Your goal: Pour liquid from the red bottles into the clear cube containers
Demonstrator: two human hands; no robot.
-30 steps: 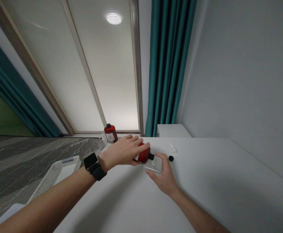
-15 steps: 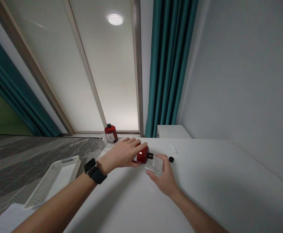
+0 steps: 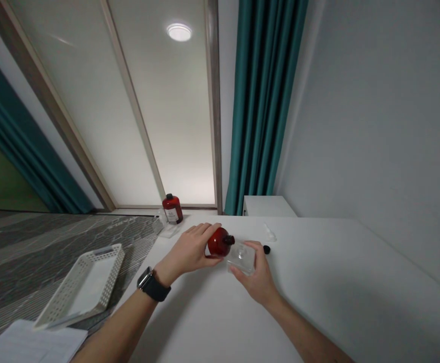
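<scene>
While left hand (image 3: pixel 194 248) grips a tilted, rounded translucent red bottle (image 3: pixel 217 243), right hand (image 3: pixel 259 280) clamps transparent square-sided container (image 3: pixel 242 258)

Dark bottle neck points toward container; contact, I can't tell. Right thumb and fingers span container's sides above smooth white table (image 3: pixel 220 327). Small round black cap (image 3: pixel 267 249) just right of that hand. Table's left edge close to left forearm (image 3: pixel 123 320); widest room I have: rightward, toward grey wall (image 3: pixel 386 126).

1. Red bottle (image 3: pixel 216 244): glossy, rounded, dark-necked; tipped over in the left hand (image 3: pixel 190 250), its neck pointing toward the clear bottle (image 3: pixel 238 263).
2. Clear bottle: see-through, boxy, with a small round neck; held in the right hand (image 3: pixel 259 277), contents too faint to tell.
</scene>
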